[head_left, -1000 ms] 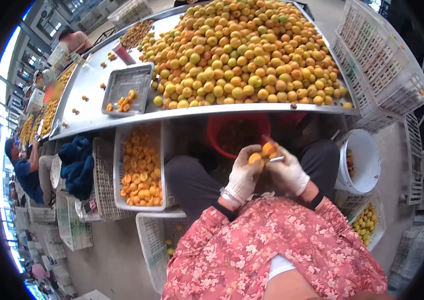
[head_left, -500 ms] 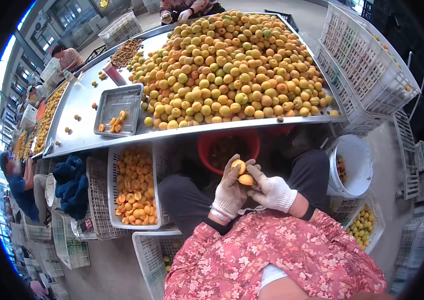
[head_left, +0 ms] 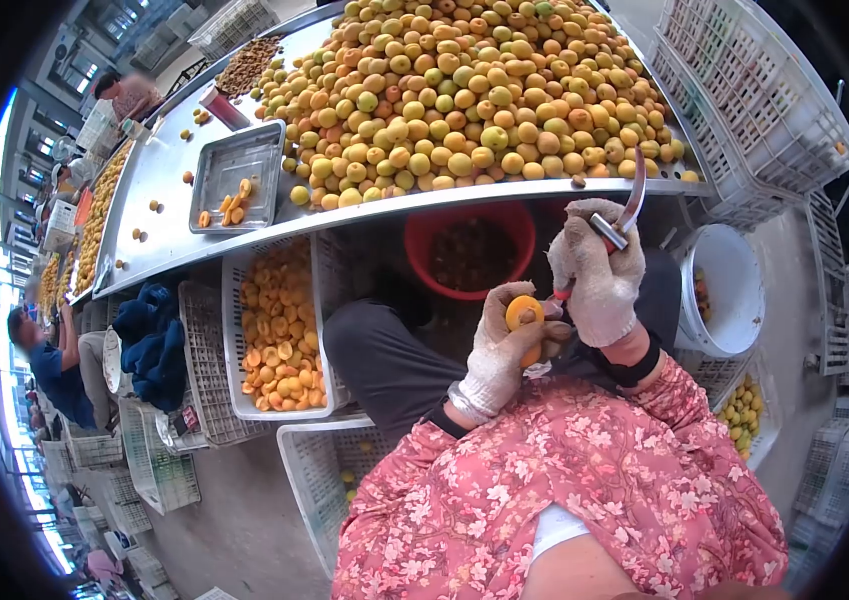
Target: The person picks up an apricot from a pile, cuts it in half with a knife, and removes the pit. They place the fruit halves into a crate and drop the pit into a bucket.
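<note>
My left hand point(head_left: 497, 350), in a whitish glove, grips split apricot halves point(head_left: 525, 312) above my lap, their orange cut flesh showing. Close beside it, my gloved right hand point(head_left: 600, 280) is closed around a knife, whose curved blade point(head_left: 637, 195) points up past the table edge. A short shiny metal tube point(head_left: 608, 232) sticks out of the same fist, and bits of red show at it. Below the table, just beyond both hands, is a red basin point(head_left: 527, 262) with dark contents. A big heap of whole apricots point(head_left: 475, 110) lies on the metal table point(head_left: 160, 245).
A metal tray point(head_left: 203, 180) with a few apricot pieces lies on the table, near a red cup point(head_left: 223, 108). Left of my knees stands a crate of apricot halves point(head_left: 280, 340). To the right are a white bucket point(head_left: 745, 290) and stacked crates point(head_left: 745, 110). Co-workers sit at left.
My right hand has come away from the apricot and moved up and right, the curved blade now showing upright. My left hand keeps the halves, slightly further right. The view has tilted downward.
</note>
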Available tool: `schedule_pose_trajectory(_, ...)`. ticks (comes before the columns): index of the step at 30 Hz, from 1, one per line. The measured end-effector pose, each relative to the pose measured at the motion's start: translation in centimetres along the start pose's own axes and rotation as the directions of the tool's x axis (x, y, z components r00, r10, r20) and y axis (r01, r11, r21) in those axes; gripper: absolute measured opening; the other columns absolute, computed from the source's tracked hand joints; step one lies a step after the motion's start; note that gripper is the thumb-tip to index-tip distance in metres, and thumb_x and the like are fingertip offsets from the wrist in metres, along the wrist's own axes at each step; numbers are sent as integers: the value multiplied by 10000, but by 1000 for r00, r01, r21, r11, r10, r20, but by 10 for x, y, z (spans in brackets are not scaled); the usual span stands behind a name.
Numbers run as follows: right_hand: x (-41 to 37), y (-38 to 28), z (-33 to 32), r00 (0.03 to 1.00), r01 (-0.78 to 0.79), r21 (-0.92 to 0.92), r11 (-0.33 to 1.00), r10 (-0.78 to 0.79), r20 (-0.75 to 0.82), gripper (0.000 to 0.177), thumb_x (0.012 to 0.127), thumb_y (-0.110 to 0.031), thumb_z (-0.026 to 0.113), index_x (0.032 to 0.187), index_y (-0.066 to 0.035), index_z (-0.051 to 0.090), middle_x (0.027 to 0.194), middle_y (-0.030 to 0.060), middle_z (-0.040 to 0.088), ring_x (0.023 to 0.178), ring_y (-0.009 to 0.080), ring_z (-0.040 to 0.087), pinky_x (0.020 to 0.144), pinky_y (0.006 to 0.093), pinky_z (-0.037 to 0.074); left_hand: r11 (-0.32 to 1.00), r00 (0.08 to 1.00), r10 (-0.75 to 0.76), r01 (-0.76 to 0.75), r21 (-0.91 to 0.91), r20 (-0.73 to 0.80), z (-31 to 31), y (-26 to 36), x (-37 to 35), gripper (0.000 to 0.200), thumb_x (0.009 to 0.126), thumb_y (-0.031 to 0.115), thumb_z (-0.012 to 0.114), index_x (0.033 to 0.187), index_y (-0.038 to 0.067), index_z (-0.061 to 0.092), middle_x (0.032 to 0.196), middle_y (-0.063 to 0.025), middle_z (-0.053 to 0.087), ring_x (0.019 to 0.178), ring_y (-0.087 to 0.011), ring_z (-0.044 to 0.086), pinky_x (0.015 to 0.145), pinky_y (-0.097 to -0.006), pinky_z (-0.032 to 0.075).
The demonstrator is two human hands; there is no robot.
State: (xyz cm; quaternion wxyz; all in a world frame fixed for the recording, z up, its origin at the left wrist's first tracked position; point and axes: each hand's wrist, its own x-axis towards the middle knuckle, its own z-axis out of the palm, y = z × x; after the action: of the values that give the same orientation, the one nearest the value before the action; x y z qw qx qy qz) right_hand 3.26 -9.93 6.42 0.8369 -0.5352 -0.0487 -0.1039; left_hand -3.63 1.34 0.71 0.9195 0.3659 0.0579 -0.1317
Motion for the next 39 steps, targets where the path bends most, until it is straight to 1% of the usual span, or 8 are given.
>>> schedule_pose_trajectory(8,-8,10,-6,988,142,-61,988,-137,72,191,951,-12,592,1134,-40,541,790,8,596,577,35,538,487,190,427,970,997,79,-78,232,4,-2,-15,-1,443,899,61,605,1301,54,418,1123,-87,554,967,-151,591,852,-294,510)
schedule_pose_trajectory(17,-11,21,-12,982,-160,73,984,166,-88,102,950,-71,623,1039,-83,573,708,-22,555,530,49,501,470,203,407,911,1000,-5,10,412,-13,-7,-22,-6,378,916,77,604,1269,51,470,962,-40,596,811,-127,592,772,-280,512)
schedule_pose_trajectory(22,2,39,-21,925,-265,198,944,307,-225,50,967,-138,590,1001,-106,570,544,-20,441,376,101,391,362,280,330,538,963,239,-239,808,125,-27,-40,5,398,885,160,668,1232,69,495,966,-187,650,848,-308,686,741,-377,536)
schedule_pose_trajectory(26,2,52,-32,757,-458,416,786,590,-281,105,957,-187,603,891,-135,541,497,-33,349,340,112,310,343,297,277,337,974,180,-190,922,135,-17,-27,8,424,882,152,688,1239,63,478,936,-175,640,831,-264,669,744,-367,531)
schedule_pose_trajectory(30,10,60,-41,752,-461,461,759,609,-251,169,961,-214,597,830,-149,511,495,-63,303,360,100,276,370,291,245,400,926,285,-351,847,249,-12,-20,18,382,866,132,693,1184,67,491,848,-176,627,716,-318,659,654,-394,524)
schedule_pose_trajectory(34,17,70,-51,649,-486,637,599,735,-196,276,983,-272,578,762,-146,472,485,-60,303,365,127,283,395,324,287,363,907,306,-393,845,291,-26,-33,31,352,882,33,652,1195,64,494,908,-125,615,673,-144,613,633,-302,501)
schedule_pose_trajectory(36,26,81,-60,660,-461,667,585,728,-183,291,991,-304,567,771,-139,474,483,-51,309,371,135,301,410,338,322,791,996,27,-76,607,89,-20,-22,33,264,965,150,580,1197,64,489,875,-85,602,614,-119,562,578,-277,475)
schedule_pose_trajectory(39,52,83,-65,745,-298,613,732,580,-331,296,986,-307,578,778,-124,475,480,-36,320,366,148,313,411,347,361,985,995,-94,95,145,-12,-31,-20,51,464,1023,492,419,1085,52,554,731,-88,576,531,-169,526,474,-299,435)
